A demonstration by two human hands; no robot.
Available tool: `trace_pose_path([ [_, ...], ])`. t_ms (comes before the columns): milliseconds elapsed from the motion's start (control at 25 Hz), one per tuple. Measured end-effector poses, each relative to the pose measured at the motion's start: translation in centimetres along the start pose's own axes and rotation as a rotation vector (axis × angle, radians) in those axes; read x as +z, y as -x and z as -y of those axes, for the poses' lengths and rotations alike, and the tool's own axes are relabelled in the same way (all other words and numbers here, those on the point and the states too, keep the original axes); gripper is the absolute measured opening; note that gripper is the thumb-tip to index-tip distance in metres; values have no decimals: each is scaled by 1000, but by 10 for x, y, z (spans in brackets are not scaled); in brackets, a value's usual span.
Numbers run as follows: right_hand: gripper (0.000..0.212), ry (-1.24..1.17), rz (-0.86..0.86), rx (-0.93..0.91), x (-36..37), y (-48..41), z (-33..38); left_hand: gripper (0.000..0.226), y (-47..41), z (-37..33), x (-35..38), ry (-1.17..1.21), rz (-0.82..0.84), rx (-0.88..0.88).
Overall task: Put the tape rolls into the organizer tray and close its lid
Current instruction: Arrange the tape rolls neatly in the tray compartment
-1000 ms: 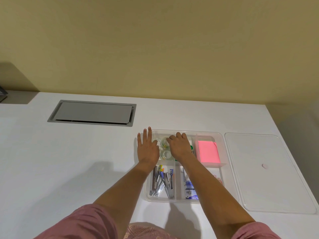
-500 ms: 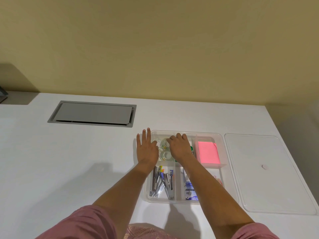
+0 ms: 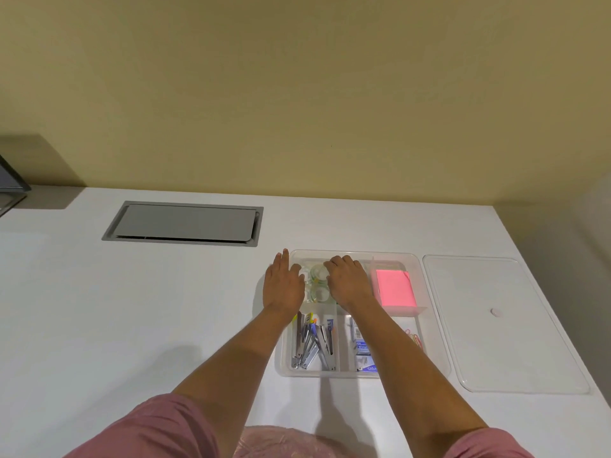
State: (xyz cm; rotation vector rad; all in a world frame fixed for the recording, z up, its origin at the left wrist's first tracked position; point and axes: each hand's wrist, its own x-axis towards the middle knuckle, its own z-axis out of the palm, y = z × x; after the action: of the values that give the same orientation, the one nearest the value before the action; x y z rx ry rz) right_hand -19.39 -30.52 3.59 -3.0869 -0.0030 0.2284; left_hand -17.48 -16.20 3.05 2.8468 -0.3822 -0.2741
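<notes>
While you are leaning over the white worktop [image 3: 132,309], this is how it is looking:
Left hand [image 3: 283,285]: you are laying it flat at the organizer tray [image 3: 350,254] far-left corner, fingers [image 3: 281,264] stretched out straight, gripping nothing.
Right hand [image 3: 347,279]: you are resting it over the far compartment, fingers curled down; I cannot tell whether they are gripping a roll.
Tape rolls [image 3: 317,282]: sitting in the tray's far-left compartment, showing between your two hands.
Lid [image 3: 496,325]: lying flat just beside the tray's right side, off the tray.
Pink sticky notes [image 3: 395,287]: sitting in the far-right compartment.
Staplers [image 3: 312,345]: lying in the near-left compartment.
</notes>
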Motion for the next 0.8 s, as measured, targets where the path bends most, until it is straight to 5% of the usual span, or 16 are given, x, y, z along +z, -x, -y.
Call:
trace_pose_path([
  [440, 35, -20, -116, 134, -14, 55, 13, 34, 45, 3, -23, 80, -99, 130],
  [800, 33, -44, -219, 359, -12, 102, -96, 30, 51, -98, -20, 215, -90, 188],
])
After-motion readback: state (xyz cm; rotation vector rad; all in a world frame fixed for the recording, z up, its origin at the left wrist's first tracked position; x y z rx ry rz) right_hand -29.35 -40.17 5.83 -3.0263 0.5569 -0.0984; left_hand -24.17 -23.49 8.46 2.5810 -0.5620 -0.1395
